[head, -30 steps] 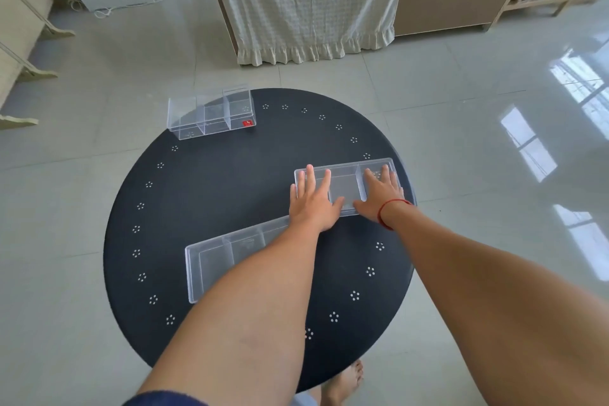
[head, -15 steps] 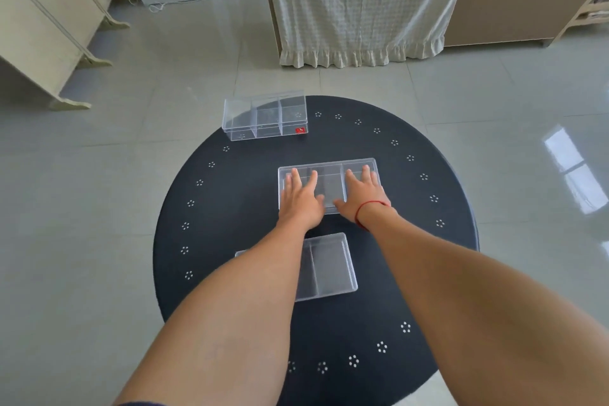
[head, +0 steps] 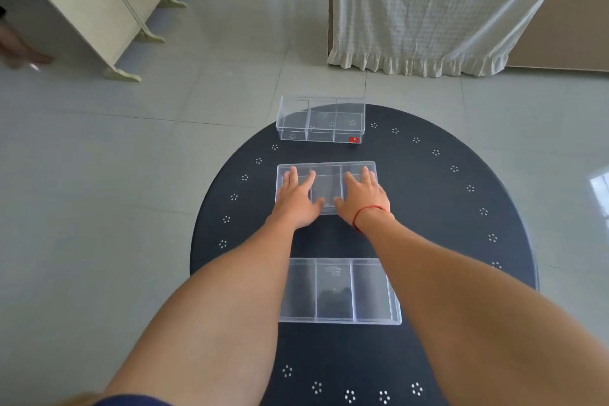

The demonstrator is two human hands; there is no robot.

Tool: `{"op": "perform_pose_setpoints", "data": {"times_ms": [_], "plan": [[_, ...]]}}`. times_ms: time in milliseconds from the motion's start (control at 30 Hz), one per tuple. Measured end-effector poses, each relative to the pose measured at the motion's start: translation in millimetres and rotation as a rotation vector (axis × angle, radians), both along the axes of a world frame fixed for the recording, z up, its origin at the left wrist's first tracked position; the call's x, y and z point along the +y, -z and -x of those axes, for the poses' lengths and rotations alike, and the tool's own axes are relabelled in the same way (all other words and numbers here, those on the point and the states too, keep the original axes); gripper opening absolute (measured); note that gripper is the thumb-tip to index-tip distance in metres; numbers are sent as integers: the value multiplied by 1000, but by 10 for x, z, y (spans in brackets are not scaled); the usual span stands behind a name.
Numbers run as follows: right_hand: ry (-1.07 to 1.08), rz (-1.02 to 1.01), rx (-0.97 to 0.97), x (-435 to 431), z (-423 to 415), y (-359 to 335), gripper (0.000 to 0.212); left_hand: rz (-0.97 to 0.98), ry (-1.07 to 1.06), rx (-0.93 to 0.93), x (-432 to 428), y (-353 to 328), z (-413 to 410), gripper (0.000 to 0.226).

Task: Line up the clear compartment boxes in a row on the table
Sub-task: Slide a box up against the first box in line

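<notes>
Left hand (head: 296, 199) and right hand (head: 361, 196) pressed flat, fingers spread, gripping nothing, on the middle compartment box (head: 327, 186) at table (head: 461, 224) centre; rigid, light, probably slippery plastic, best steered from its end walls.

Both hands have slid the middle box (head: 326, 186) leftward into line; near box (head: 339, 290) now unhidden.

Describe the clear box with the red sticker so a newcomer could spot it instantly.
Start at the round black table, where three clear boxes sit in a line leading away from the person. The far box sits at the table's far edge, beyond the middle box under both hands. It alone has a small red sticker on its near wall.
</notes>
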State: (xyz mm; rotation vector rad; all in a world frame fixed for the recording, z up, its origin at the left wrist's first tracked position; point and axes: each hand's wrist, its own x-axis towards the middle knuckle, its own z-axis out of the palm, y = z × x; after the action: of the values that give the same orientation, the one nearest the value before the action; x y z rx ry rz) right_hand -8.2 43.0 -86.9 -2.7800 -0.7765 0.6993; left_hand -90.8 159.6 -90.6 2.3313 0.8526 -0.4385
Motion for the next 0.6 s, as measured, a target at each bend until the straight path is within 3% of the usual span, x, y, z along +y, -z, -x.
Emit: {"op": "perform_pose_setpoints", "data": {"times_ms": [600], "plan": [[-51,-11,67,364,-369,96,70,-4,27,-28,412,28,-384,67]]}}
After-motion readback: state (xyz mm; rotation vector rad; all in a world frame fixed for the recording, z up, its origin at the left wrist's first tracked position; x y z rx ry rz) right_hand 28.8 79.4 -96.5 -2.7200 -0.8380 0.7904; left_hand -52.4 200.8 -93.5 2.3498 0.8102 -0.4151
